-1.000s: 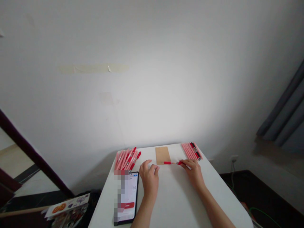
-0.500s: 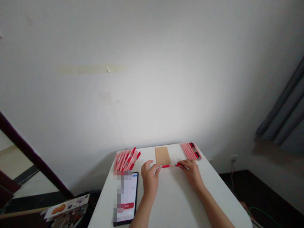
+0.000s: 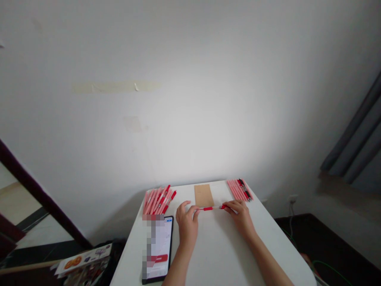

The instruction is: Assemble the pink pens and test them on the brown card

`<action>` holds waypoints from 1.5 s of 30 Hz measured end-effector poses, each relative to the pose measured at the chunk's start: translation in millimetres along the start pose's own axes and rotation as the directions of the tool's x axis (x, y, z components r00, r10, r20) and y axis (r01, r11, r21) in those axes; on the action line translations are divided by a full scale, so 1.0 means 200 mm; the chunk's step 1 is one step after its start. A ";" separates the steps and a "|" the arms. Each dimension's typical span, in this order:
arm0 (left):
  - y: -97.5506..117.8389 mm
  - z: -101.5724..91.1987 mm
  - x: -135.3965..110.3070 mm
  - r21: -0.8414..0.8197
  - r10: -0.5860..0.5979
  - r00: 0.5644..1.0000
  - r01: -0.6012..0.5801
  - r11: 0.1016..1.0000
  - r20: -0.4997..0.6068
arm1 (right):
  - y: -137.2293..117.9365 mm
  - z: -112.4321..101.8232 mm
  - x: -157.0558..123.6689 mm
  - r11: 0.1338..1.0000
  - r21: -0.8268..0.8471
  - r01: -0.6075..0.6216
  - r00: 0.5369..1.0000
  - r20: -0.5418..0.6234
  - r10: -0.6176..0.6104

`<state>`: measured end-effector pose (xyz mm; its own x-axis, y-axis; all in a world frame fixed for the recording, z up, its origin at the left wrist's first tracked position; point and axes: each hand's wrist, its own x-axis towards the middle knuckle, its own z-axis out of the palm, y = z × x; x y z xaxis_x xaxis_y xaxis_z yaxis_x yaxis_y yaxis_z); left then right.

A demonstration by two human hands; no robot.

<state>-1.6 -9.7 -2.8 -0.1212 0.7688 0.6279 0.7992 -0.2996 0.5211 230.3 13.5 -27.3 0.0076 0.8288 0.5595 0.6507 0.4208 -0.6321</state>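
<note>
A red pen with a clear barrel (image 3: 208, 208) is stretched level between my two hands, just above the white table (image 3: 222, 254). My left hand (image 3: 188, 222) pinches its left end between thumb and index finger, the other fingers loosely curled. At the right, my right hand (image 3: 239, 214) grips the red end with its fingertips. Behind the pen lies a brown paper notebook or card (image 3: 204, 194). Back left is a loose pile of pink and red pens (image 3: 157, 200). A neater row of pink pens (image 3: 235, 190), with black ones among them, lies back right.
A phone (image 3: 160, 250) with a lit, partly blurred screen lies left of my left forearm. The white wall (image 3: 190, 99) rises behind the table. Left of the table, a box (image 3: 85, 260) stands low down; a grey curtain (image 3: 357, 147) hangs at the right.
My left hand has shifted very slightly left. The pen stays between both hands; the clear section near its right end shows a little more fully. The piles are unchanged.
</note>
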 end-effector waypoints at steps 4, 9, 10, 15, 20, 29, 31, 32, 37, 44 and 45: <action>0.01 -0.01 0.00 0.019 -0.015 1.000 0.015 1.000 -0.022 | 0.00 -0.01 0.00 1.000 0.009 -0.012 1.000 -0.018 0.012; 0.01 -0.03 0.01 0.086 -0.019 0.998 0.024 0.996 -0.060 | -0.01 -0.03 0.00 0.999 0.025 -0.043 0.998 -0.048 0.045; 0.02 -0.03 0.01 0.101 -0.020 0.998 0.027 0.994 -0.065 | 0.00 -0.03 0.00 0.998 0.027 -0.051 0.997 -0.058 0.052; 0.03 -0.06 0.01 0.152 -0.043 0.994 0.057 0.987 -0.098 | 0.01 -0.05 0.01 0.996 0.038 -0.078 0.992 -0.100 0.081; 0.03 -0.08 0.02 0.198 -0.074 0.990 0.097 0.975 -0.117 | 0.03 -0.06 0.01 0.993 0.048 -0.105 0.982 -0.153 0.112; 0.03 -0.09 0.02 0.239 -0.071 0.984 0.109 0.965 -0.163 | 0.07 -0.07 0.00 0.989 0.033 -0.142 0.969 -0.197 0.146; 0.03 -0.09 0.02 0.241 -0.078 0.984 0.115 0.964 -0.159 | 0.07 -0.07 0.00 0.988 0.023 -0.155 0.965 -0.211 0.157; 0.03 -0.09 0.02 0.241 -0.075 0.986 0.111 0.964 -0.152 | 0.07 -0.07 0.00 0.987 0.018 -0.158 0.964 -0.213 0.159; 0.05 -0.06 0.00 0.215 0.000 0.990 0.031 0.976 -0.139 | 0.07 -0.07 0.00 0.989 0.007 -0.151 0.967 -0.209 0.149; 0.06 0.00 -0.04 0.239 0.057 0.992 -0.028 0.971 -0.114 | 0.09 -0.06 -0.01 0.989 0.000 -0.149 0.968 -0.202 0.146; 0.06 0.00 -0.04 0.249 0.059 0.994 -0.034 0.968 -0.092 | 0.09 -0.06 -0.01 0.989 -0.001 -0.148 0.970 -0.196 0.145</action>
<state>9.6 -20.2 -1.3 -0.1276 0.6947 0.7079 0.9244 -0.1753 0.3387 250.9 15.0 -32.7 0.2503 0.7926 0.5560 0.6434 0.2930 -0.7072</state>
